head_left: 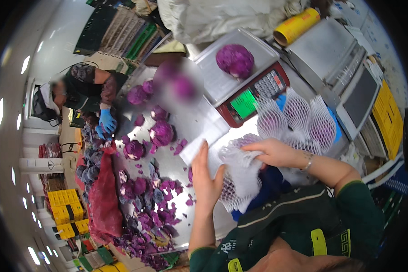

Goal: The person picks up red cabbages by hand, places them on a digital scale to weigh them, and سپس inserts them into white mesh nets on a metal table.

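My right hand (276,152) pinches a white foam net sleeve (242,170) in front of me. Through the lower part of its mesh something purple shows, though most of it is covered. Beside the sleeve, my left hand (205,183) is open, its fingers stretched up and thumb apart. Near its fingertips lies a flat white sheet (197,147). Right of the sleeve sit several red cabbages in white netting (297,120). Beyond them, a bare red cabbage (235,61) rests on the metal tray of a red scale (263,88) with a lit green display.
Loose red cabbages (162,133) and torn purple leaves (156,222) litter the metal table at left, by a red mesh sack (105,195). Across it, a co-worker's blue-gloved hand (106,121) reaches in. A yellow roll (297,26) and a grey machine (324,50) stand at far right.
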### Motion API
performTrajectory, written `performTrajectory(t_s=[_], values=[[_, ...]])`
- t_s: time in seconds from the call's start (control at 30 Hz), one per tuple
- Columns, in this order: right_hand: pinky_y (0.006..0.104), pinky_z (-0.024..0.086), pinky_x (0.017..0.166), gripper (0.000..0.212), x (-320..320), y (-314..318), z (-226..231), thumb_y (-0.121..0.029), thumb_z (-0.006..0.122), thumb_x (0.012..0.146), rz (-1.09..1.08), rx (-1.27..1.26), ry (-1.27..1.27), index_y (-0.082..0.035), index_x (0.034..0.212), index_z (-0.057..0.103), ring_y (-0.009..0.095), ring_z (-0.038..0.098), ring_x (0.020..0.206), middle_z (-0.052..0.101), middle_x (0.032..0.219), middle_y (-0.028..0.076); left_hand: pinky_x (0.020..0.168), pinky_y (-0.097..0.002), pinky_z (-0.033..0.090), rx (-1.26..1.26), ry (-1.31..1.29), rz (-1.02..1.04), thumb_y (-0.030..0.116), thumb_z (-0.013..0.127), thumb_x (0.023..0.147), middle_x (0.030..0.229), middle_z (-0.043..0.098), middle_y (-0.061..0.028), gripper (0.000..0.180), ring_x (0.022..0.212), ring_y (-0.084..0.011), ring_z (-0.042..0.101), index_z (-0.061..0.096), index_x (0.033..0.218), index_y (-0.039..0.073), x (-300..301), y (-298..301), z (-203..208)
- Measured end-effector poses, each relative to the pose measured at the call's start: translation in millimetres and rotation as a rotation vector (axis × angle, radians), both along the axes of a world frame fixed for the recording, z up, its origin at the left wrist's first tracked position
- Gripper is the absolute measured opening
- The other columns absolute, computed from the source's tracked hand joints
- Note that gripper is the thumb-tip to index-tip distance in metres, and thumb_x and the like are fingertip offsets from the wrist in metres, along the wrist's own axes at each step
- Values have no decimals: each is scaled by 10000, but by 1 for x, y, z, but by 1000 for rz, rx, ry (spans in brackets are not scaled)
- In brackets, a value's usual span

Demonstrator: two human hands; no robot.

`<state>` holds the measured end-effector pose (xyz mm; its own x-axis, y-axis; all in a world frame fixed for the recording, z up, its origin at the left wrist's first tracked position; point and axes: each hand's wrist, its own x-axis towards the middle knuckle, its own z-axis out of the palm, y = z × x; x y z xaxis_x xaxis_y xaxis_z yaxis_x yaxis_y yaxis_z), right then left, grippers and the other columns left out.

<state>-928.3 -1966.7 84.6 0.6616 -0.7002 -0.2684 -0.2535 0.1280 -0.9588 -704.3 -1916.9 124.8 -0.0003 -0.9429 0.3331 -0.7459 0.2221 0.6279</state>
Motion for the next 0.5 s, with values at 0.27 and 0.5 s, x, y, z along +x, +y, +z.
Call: performTrajectory(t_s=[0.27,0.5], values=[[264,545,670,379,-12,12,12,-185,641,892,14,45,-380,-4,1217,570,131,647,803,651,981,86,700,-227,472,344,1302,-88,139,443,988,875,622,-15,269,793,-89,580,606,1127,-24,-31,3,-10],[407,422,958,324,9,3,-11,-173,515,908,-345,-727,-65,-36,1193,586,331,564,1070,607,1162,166,806,-247,487,545,1140,-2,265,425,1001,1104,624,-74,346,955,-164,594,578,1215,41,-12,-29,-113]])
